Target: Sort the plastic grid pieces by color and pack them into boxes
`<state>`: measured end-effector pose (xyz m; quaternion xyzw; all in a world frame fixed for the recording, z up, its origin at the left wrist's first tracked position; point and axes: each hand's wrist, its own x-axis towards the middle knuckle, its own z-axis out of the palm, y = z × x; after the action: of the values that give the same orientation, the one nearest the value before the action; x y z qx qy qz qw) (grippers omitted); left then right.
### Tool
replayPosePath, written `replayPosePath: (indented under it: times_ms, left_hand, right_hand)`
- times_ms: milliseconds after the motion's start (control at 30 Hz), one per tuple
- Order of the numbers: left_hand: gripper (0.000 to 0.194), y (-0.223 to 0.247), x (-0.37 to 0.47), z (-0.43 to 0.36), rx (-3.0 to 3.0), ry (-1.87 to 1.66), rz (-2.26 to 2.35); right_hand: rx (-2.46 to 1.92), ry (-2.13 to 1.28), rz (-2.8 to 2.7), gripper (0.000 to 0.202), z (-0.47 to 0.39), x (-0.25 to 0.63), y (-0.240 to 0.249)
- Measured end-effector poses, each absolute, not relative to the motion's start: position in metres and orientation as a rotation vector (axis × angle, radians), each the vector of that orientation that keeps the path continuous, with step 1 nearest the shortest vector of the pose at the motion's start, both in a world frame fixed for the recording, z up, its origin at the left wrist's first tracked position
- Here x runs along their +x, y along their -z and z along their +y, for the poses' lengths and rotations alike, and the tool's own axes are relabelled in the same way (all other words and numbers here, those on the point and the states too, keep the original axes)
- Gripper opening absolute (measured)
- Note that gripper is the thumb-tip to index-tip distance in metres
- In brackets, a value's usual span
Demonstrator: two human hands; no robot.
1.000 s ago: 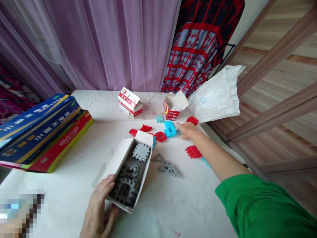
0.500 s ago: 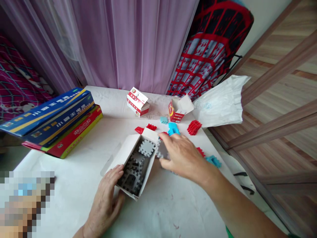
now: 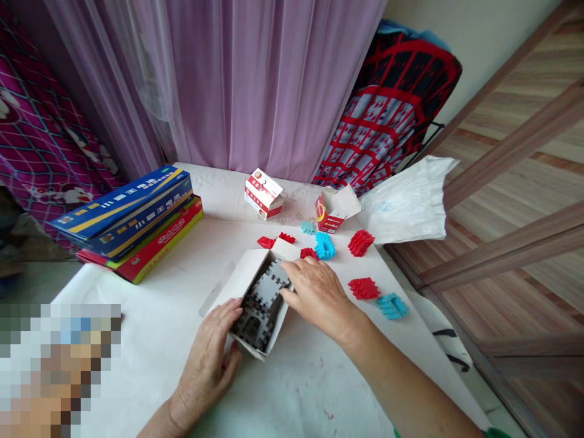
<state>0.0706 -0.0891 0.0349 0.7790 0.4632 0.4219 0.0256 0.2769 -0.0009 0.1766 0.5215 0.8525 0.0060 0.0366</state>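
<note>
An open white cardboard box [image 3: 239, 277] lies on the table, with several grey toothed building-block pieces [image 3: 254, 325] inside. My left hand [image 3: 207, 350] grips the near left side of this box, fingers on its edge and thumb low by the near end. At the far end, my right hand [image 3: 317, 295] pinches a grey toothed block piece [image 3: 276, 271] just inside the opening; fingers partly cover it. Beyond and right of the box lie red blocks [image 3: 364, 288], a bright blue block [image 3: 325, 246] and a lighter blue block [image 3: 392, 306].
Blue and red flat boxes [image 3: 137, 213] are stacked at the left. Toward the back stand a small red-and-white carton [image 3: 264, 193] and an opened red carton [image 3: 329, 213]. A white bag [image 3: 406, 204] hangs over the right back edge. One corner at lower left is pixelated.
My right hand has brought the grey block piece from beside the box to over its far end. The left hand keeps its hold. The whole view has shifted slightly.
</note>
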Motion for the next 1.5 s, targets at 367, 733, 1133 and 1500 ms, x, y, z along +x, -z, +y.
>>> replayPosePath:
  times_ms: [367,733,1133,1500]
  left_hand:
    - [0.063,-0.035,0.072,-0.090,2.419,-1.303,1.434]
    - [0.062,-0.033,0.070,-0.089,2.397,-1.312,1.421]
    - [0.054,-0.030,0.067,-0.086,2.433,-1.295,1.414]
    - [0.063,-0.033,0.070,-0.088,2.381,-1.294,1.432]
  right_hand:
    - [1.273,0.051,2.775,0.012,-0.004,0.263,-0.151]
    - [1.757,-0.037,2.607,0.028,0.017,0.341,-0.190]
    - [1.740,0.252,2.296,0.031,0.022,0.362,-0.116]
    - [1.519,0.197,2.293,0.029,0.045,0.340,-0.110]
